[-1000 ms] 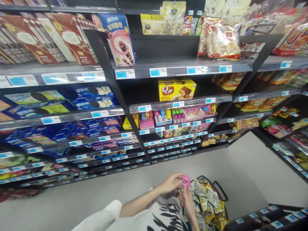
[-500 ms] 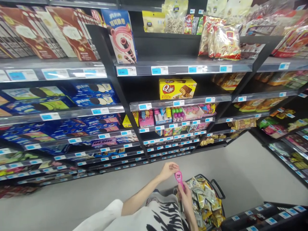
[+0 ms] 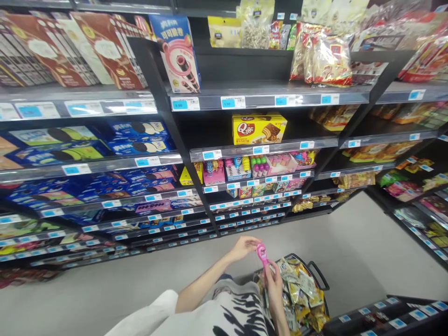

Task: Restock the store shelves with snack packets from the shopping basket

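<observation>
Low in my remote view, the left hand (image 3: 244, 248) and the right hand (image 3: 275, 280) come together at a pink item (image 3: 262, 252) with a rounded head and a narrow lower part. The item is tilted, its head toward the shelves. My right fingers are closed on the narrow lower part. My left fingers are curled at the upper edge of the head; whether they pinch it or merely touch it, I cannot tell.

Just beside my right hand I see a black basket (image 3: 294, 255) filled with shiny packets (image 3: 299, 294), chiefly gold and silver; a looped handle (image 3: 319, 275) projects from its far right side. Grey floor (image 3: 196, 256) lies between the hands and the shelving.

On the shelves ahead, a yellow box (image 3: 259, 129) lies above a row of small, brightly coloured goods (image 3: 259, 166). To their left are stacked blue packages (image 3: 140, 144); higher up, a blue, pink and white carton (image 3: 178, 53) stands upright near a dark shelf divider (image 3: 157, 88).
</observation>
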### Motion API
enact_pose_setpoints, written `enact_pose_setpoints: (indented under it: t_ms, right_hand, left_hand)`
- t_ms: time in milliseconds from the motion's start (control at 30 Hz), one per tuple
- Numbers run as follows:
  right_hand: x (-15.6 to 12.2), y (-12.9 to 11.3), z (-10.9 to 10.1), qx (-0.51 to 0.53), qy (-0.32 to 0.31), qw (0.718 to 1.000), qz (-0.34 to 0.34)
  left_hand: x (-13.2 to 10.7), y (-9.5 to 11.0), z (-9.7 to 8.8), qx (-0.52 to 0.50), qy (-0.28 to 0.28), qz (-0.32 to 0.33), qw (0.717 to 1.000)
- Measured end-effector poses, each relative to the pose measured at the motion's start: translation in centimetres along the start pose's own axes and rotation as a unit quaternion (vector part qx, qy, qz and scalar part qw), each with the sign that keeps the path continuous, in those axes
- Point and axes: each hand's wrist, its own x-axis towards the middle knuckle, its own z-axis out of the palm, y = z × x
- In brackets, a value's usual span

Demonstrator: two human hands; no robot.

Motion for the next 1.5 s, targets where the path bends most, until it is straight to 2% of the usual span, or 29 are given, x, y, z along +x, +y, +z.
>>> enact_pose_setpoints:
  t_ms: [167, 433, 633, 967, 1200, 1300, 1400, 1500]
  right_hand:
    - [0.2, 0.3, 0.1, -0.023, 0.006, 1.000, 0.016]
    - [-0.2, 0.0, 0.2, -0.039, -0.043, 0.998, -0.001]
    - [-0.1, 0.0, 0.4, -0.010, -0.030, 0.998, 0.057]
    - [0.0, -0.4, 0.7, 0.032, -0.028, 0.999, 0.032]
    - [0.0, -1.0, 0.6, -0.046, -0.051, 0.997, -0.020]
    - [-0.1, -0.9, 0.5, -0.071, -0.051, 0.996, -0.028]
    - [-0.2, -0.7, 0.3, -0.080, -0.060, 0.995, -0.030]
    - [-0.1, -0.3, 0.1, -0.081, -0.071, 0.994, -0.035]
  left_hand:
    - [0.4, -0.3, 0.0, 0.021, -0.007, 0.007, 1.000]
    - [0.6, 0.1, 0.3, 0.080, -0.002, 0.009, 0.997]
    - [0.5, 0.2, 0.2, 0.088, 0.001, -0.004, 0.996]
    - [0.8, 0.5, -0.1, 0.070, -0.001, -0.008, 0.998]
    - [0.8, 0.0, 0.0, 0.067, -0.036, -0.038, 0.996]
    - [0.7, 0.1, -0.1, 0.084, -0.071, -0.057, 0.992]
    - [0.5, 0.9, -0.4, 0.118, -0.116, -0.064, 0.984]
    - [0.1, 2.0, -0.8, 0.211, -0.163, -0.058, 0.962]
